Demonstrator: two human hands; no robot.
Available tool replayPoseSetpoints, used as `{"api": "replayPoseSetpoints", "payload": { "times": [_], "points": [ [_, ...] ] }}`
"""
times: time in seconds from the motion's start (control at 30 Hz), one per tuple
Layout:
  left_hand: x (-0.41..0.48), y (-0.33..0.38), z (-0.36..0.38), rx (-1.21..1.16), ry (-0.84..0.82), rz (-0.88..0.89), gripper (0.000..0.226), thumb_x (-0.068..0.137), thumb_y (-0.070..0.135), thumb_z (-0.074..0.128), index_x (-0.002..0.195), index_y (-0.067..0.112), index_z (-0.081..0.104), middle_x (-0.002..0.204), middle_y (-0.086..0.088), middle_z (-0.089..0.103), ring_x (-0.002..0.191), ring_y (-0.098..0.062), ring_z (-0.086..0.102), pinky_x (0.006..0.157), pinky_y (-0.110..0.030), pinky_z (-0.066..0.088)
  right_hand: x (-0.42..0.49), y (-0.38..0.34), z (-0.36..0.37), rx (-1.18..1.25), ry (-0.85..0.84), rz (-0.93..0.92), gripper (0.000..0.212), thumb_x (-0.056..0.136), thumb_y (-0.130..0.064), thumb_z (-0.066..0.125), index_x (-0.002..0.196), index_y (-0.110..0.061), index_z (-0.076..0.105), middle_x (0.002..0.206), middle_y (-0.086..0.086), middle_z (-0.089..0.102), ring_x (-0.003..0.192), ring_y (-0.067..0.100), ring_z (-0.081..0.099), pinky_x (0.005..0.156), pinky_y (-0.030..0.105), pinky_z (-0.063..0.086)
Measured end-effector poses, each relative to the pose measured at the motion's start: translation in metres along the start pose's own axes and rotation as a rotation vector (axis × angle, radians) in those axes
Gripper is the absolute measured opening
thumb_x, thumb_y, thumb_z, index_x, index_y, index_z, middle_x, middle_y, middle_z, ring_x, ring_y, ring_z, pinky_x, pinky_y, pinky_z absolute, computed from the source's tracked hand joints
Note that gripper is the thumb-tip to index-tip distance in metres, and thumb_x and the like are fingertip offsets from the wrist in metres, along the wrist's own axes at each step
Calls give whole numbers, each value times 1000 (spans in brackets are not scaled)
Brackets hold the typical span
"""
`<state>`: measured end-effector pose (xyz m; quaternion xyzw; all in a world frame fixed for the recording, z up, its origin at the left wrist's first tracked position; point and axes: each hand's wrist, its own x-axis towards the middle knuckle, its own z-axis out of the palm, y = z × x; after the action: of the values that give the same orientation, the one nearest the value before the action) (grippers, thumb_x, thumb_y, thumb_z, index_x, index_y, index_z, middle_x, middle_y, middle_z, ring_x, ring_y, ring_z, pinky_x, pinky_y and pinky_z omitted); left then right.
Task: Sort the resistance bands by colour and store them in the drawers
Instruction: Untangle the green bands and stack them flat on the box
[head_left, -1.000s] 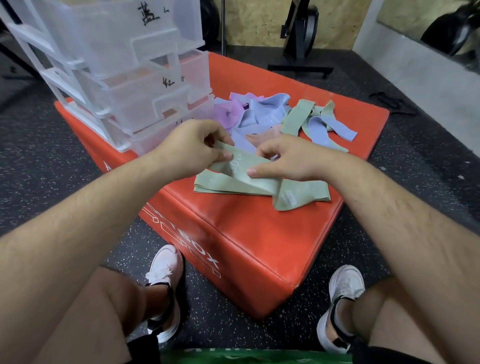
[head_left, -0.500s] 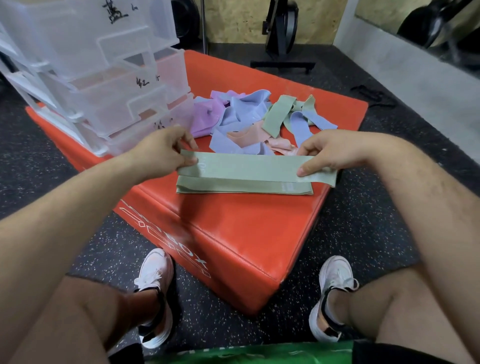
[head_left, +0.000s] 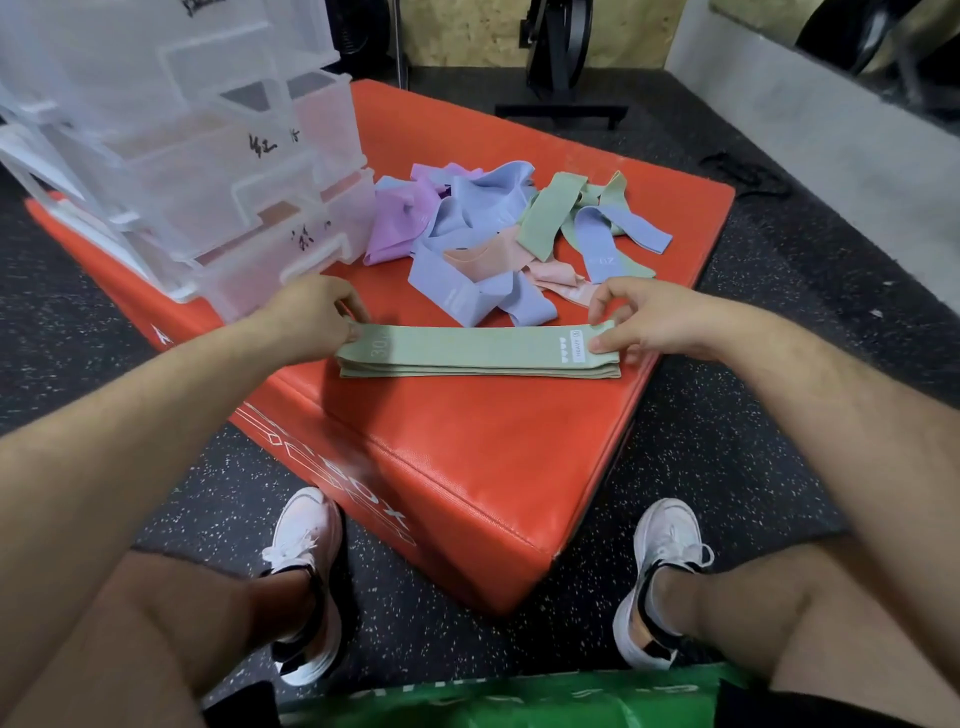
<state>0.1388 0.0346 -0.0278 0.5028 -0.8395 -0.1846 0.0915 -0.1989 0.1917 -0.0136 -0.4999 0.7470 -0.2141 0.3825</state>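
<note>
Bands (head_left: 467, 349) in green lie stacked; left hand (head_left: 306, 318) pinches their nine o'clock end, right hand (head_left: 652, 323) their three o'clock end.

left hand (head_left: 306, 318) and right hand (head_left: 657, 322) holding ends of stacked green bands (head_left: 478, 351), orange box (head_left: 467, 447)

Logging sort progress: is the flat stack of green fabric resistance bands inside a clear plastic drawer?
No: the green band stack lies on the red padded box, outside the drawers, left hand and right hand holding its ends.
</note>
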Motion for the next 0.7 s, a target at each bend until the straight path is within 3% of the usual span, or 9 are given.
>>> {"api": "replayPoseSetpoints", "payload": {
  "times": [0.17, 0.27, 0.37, 0.47, 0.6, 0.7],
  "points": [
    [-1, -1, 12, 16, 35, 41, 10, 84, 8, 70, 92, 15, 72, 84, 3, 60, 83, -17, 53, 71, -26, 37, 2, 7, 4, -91, 33, 10, 18, 84, -9, 79, 98, -13, 69, 79, 2, 56, 58, 10, 58, 54, 23, 52],
    [0, -4, 17, 42, 31, 69, 11, 82, 13, 75, 86, 22, 71, 87, 0, 59, 84, -22, 58, 73, -27, 41, -1, 9, 2, -135, 39, 6, 14, 83, -10, 79, 95, -14, 72, 80, 2, 54, 61, 12, 59, 55, 22, 52],
    [1, -6, 23, 64, 45, 82, 10, 83, 14, 75, 92, 17, 73, 97, -5, 52, 89, -28, 59, 83, -33, 47, -3, 11, 5, -164, 61, -13, 13, 84, -12, 79, 94, -15, 73, 79, 1, 54, 62, 12, 59, 56, 22, 53],
    [-1, -7, 26, 123, 70, 124, 13, 84, 14, 72, 97, 13, 72, 103, -9, 48, 102, -33, 52, 96, -37, 42, -4, 11, 9, -195, 86, -34, 11, 83, -17, 80, 91, -19, 73, 77, -1, 57, 65, 14, 58, 60, 29, 56],
    [-6, -6, 23, 98, 64, 132, 9, 85, 11, 72, 90, 10, 65, 97, -5, 47, 92, -25, 52, 78, -27, 36, -10, 10, 11, -375, 177, -100, 8, 83, -28, 80, 88, -27, 73, 67, -12, 49, 61, 7, 45, 55, 25, 32],
    [-7, -5, 21, 119, 45, 145, 7, 85, 12, 71, 87, 10, 65, 95, -5, 48, 93, -25, 54, 80, -31, 40, -15, 8, 14, -414, 196, -112, 9, 84, -32, 78, 89, -28, 73, 71, -10, 51, 63, 6, 47, 54, 23, 30]
  ]
}}
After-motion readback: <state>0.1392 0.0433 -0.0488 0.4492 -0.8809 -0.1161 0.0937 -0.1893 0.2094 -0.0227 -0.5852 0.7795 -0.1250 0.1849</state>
